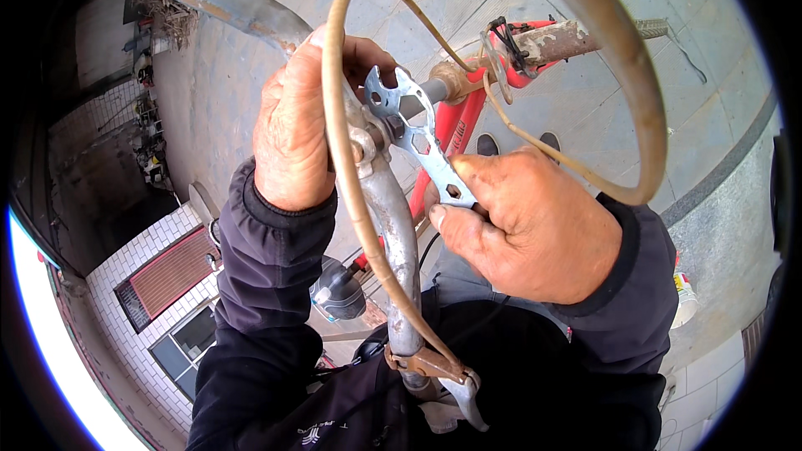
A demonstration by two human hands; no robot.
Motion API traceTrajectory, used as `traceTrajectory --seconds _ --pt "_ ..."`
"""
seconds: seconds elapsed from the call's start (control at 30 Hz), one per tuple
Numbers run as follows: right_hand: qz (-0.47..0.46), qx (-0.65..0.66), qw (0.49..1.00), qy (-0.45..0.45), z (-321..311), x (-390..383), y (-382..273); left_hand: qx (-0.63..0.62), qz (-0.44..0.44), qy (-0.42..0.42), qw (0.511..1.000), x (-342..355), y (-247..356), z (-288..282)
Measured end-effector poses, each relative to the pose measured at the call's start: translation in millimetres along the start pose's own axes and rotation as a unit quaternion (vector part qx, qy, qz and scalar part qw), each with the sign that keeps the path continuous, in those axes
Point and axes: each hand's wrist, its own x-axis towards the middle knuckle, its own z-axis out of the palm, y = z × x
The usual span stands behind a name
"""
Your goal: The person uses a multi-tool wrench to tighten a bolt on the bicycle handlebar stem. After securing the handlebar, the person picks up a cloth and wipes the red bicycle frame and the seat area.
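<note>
The flat steel wrench [436,162] sits at the middle of the picture, slanting across the metal clamp [365,149] at the centre of the bicycle handlebar [399,234], with its upper part over the dark bolt [393,127] there. Whether a hole or slot of the wrench is fully seated on the bolt cannot be told from this angle. The right hand [535,225] pinches the wrench's near end between thumb and curled fingers; the left hand [292,125] is wrapped around the bar just beside the clamp, its far fingers partly hidden. To do this well, I would pick the opening that fits without play, push it all the way onto the bolt and keep the wrench flat, as a tilted one could slip and round the corners. Pulling from the far end should give better leverage, while a firm left grip ought to stop the bar from twisting. A tan cable [336,117] loops over the work, so it is best kept out of the wrench's swing. Nearer the body, a brake lever [464,401] hangs at the bar's end; beyond the wrench lies the red frame [451,125], above paved ground [468,0].
</note>
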Motion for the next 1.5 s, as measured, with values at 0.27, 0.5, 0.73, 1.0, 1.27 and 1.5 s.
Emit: traceTrajectory --seconds 0.27,0.5,0.73,1.0,1.27,1.5 --pt "-0.029 -0.043 0.994 0.1 33 6 16 0.107 0.099 -0.026 0.989 0 -4 0" --pt "-0.029 -0.022 0.993 0.112 30 0 11 0.1 0.09 -0.038 0.99 -1 -4 -3" --pt "-0.051 -0.105 0.989 0.089 18 0 12 0.07 0.052 -0.03 0.996 -1 -4 -5" --pt "-0.092 -0.027 0.983 0.159 45 6 28 -0.039 -0.009 0.013 0.999 -2 5 9" --pt "-0.096 -0.097 0.976 0.171 47 10 36 -0.055 -0.006 0.03 0.998 -4 3 12" --pt "-0.032 -0.06 0.971 0.229 69 23 66 -0.064 -0.01 0.02 0.998 -3 2 14"
